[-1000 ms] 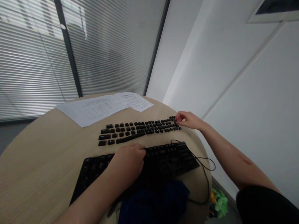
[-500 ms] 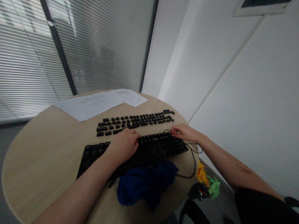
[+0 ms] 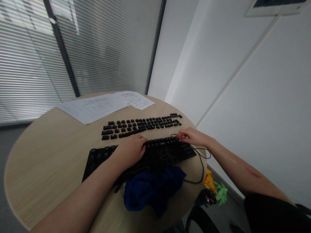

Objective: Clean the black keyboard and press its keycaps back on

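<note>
A black keyboard point(image 3: 167, 153) lies on the round table, with keys on its left end and far row and bare plate elsewhere. Across its middle rests my left hand point(image 3: 131, 149), fingers curled over the far edge, gripping it. At the far right corner my right hand point(image 3: 189, 136) is closed in a pinch against the far row; whatever is between the fingertips is too small to make out. Beyond the keyboard, loose black keycaps point(image 3: 131, 127) are laid out in rows. A crumpled blue cloth point(image 3: 150, 191) lies against the near edge.
Printed paper sheets point(image 3: 97, 106) lie toward the back of the wooden table point(image 3: 43, 155). A black cable point(image 3: 202, 168) loops at the keyboard's right. Past the table edge are yellow point(image 3: 209, 181) and green crumpled items point(image 3: 221, 193). A white wall point(image 3: 255, 97) stands at right.
The view has shifted slightly. Both hands stay at nearly the same places on the keyboard, and no keycap has visibly moved.
</note>
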A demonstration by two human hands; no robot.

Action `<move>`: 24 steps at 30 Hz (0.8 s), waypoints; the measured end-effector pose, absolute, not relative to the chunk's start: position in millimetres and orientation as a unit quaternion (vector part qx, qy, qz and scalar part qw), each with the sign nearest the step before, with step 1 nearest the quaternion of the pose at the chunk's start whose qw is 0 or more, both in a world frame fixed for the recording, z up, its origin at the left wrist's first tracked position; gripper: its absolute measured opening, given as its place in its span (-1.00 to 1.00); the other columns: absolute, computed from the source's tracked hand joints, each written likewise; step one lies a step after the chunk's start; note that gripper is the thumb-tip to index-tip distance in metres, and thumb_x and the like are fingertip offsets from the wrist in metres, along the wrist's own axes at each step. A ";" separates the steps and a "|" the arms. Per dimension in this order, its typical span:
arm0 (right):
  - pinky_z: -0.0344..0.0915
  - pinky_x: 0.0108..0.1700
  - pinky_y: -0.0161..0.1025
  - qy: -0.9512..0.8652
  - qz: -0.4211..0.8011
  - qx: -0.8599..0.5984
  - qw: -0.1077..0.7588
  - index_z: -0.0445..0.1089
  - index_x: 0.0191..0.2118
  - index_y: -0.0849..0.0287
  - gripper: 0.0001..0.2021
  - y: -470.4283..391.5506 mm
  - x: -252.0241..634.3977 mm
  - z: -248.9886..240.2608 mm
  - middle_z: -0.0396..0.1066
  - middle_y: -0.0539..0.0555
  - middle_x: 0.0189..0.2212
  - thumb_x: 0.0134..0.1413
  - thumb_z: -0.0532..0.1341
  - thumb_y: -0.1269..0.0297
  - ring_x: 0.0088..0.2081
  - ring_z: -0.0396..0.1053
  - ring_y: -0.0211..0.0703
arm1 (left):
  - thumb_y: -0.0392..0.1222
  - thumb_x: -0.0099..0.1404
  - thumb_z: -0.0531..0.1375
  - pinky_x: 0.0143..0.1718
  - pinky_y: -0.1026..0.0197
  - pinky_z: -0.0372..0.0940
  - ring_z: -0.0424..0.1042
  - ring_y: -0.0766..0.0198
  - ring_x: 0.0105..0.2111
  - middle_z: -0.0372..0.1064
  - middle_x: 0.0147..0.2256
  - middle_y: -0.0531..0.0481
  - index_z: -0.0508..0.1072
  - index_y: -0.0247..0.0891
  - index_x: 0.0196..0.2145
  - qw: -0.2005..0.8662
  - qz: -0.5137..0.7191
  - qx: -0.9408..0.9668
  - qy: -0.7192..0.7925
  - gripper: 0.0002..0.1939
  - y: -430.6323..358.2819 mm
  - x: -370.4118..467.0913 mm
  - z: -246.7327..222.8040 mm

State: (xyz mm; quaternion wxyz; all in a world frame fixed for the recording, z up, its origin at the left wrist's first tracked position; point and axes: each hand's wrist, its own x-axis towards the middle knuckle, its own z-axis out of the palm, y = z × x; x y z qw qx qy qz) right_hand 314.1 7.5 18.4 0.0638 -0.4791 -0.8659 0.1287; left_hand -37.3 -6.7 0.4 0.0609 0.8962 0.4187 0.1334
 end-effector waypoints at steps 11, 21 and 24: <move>0.19 -0.31 -0.30 -0.859 0.122 -0.495 0.033 0.44 -0.26 0.16 -0.94 6.8 308.9 21.8 0.44 0.00 -0.43 0.13 0.25 0.41 -0.40 0.37 -0.21 | -0.26 0.36 0.10 0.05 -0.03 0.35 0.49 -0.04 -0.02 0.51 -0.05 -0.20 0.57 -0.25 -0.01 0.075 0.129 0.898 0.414 -0.67 -4.4 -38.5 -0.9; 0.16 -0.34 -0.31 -0.860 0.116 -0.497 0.006 0.42 -0.27 0.16 -0.92 9.6 306.0 26.5 0.42 -0.02 -0.46 0.08 0.26 0.42 -0.43 0.34 -0.23 | -0.24 0.37 0.09 0.06 -0.02 0.36 0.48 -0.03 0.00 0.51 -0.03 -0.19 0.56 -0.24 0.01 0.071 0.116 0.898 0.419 -0.66 -6.4 -38.1 1.8; 0.14 -0.35 -0.32 -0.863 0.109 -0.493 -0.002 0.39 -0.28 0.15 -0.90 8.9 300.8 29.5 0.41 -0.03 -0.46 0.05 0.25 0.46 -0.44 0.33 -0.24 | -0.24 0.36 0.10 0.05 -0.02 0.36 0.48 -0.03 -0.01 0.51 -0.03 -0.20 0.56 -0.25 0.00 0.069 0.120 0.900 0.413 -0.67 -5.9 -38.7 0.8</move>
